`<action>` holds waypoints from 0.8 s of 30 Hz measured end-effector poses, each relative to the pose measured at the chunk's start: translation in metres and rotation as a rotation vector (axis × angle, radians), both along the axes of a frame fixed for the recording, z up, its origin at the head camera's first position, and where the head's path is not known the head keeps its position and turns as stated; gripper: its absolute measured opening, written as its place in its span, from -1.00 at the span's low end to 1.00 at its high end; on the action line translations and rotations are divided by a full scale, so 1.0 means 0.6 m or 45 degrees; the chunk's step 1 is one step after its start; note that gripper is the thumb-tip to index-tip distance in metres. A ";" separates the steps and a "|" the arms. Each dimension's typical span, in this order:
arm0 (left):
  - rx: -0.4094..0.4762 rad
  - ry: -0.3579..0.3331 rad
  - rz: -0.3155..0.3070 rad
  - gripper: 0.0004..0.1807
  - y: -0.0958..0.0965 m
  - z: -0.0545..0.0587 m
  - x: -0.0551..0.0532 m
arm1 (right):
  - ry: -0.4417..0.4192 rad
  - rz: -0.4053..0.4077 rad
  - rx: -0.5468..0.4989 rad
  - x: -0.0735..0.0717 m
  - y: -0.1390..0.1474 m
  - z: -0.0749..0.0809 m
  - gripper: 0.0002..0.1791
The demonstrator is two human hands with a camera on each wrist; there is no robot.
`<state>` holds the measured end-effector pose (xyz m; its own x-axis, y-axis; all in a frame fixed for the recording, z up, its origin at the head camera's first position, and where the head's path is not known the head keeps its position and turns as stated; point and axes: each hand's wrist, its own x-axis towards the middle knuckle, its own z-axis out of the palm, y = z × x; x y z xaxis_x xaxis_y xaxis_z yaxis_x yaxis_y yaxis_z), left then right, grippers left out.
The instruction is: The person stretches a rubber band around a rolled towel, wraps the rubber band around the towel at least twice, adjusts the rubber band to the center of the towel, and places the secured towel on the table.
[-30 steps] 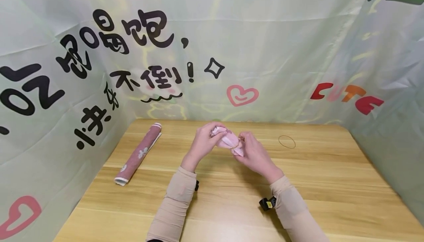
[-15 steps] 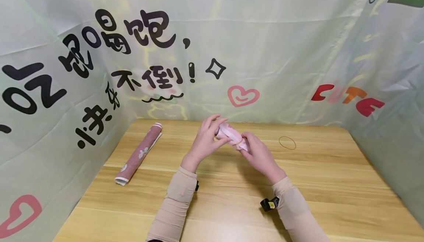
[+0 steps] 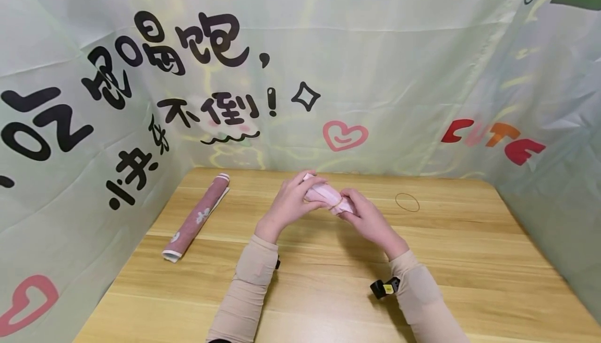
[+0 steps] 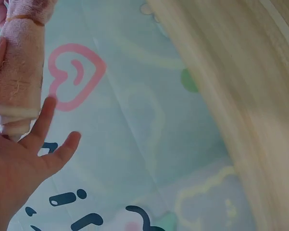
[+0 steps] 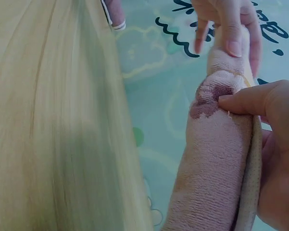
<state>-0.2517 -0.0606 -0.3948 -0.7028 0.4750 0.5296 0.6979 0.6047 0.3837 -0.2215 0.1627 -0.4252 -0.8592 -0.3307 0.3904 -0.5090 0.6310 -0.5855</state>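
Note:
Above the table, both hands hold a rolled pale pink towel (image 3: 323,191), tilted down to the right in the head view. A thin rubber band (image 4: 26,20) circles it and draws it in. My left hand (image 3: 292,201) grips the left end between thumb and fingers; two fingers spread away from the roll in the left wrist view. On the other side of the band, my right hand (image 3: 372,224) holds the towel, its thumb (image 5: 245,100) pressing by a darker pink patch in the right wrist view. The right hand's other fingers are mostly hidden behind the roll.
A darker pink rolled towel (image 3: 199,218) with white patterns lies at the table's left side. Another rubber band (image 3: 407,202) lies to the right of the hands. Printed cloth walls (image 3: 399,72) enclose the wooden table (image 3: 469,259) at the back and sides.
The left fingers lifted and spread off the towel half a second ago, and now close over its left end again. The right hand has shifted slightly right with the towel.

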 end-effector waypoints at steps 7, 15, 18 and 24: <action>0.096 -0.093 -0.051 -0.56 -0.002 -0.001 0.000 | -0.028 0.049 -0.021 -0.003 0.002 0.000 -0.58; 0.112 -0.084 -0.047 -0.66 -0.003 0.003 0.002 | 0.040 0.049 0.020 0.000 -0.003 0.002 -0.53; 0.103 -0.089 -0.035 -0.70 -0.004 0.004 0.002 | 0.147 0.066 -0.010 0.002 -0.006 0.003 -0.56; 0.133 -0.057 -0.078 -0.83 -0.005 0.003 0.002 | 0.354 0.132 0.006 0.002 -0.013 -0.001 -0.72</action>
<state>-0.2505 -0.0635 -0.3928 -0.6980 0.4617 0.5474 0.7132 0.5164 0.4739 -0.2205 0.1552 -0.4258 -0.6813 -0.4133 0.6042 -0.7111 0.5696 -0.4122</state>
